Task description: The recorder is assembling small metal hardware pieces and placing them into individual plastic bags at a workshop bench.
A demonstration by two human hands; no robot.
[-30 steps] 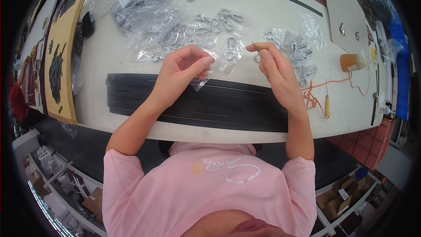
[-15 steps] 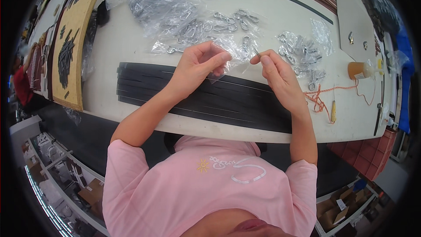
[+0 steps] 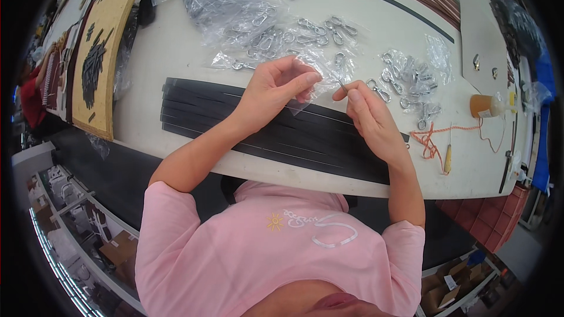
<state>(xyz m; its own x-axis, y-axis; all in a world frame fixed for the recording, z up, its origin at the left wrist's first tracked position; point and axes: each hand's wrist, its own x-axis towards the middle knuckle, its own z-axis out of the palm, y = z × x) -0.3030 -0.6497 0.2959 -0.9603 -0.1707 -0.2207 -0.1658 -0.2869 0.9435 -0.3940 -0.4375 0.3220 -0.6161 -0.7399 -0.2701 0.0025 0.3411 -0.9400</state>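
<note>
Pinching clear plastic film [image 3: 321,66] in closed fingertips, the left hand [image 3: 274,91] apparently steadies it for a slim tool [image 3: 342,86] gripped at the right hand's [image 3: 370,116] fingertips, just beside; the next move seemingly calls for careful alignment.

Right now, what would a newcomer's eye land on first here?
Probably the broad spread of black strips along the near edge of the table. At the picture's middle, the left hand pinches clear plastic and the right hand a slim metal piece. Beyond lie silvery snap hooks, many in clear bags.
</note>
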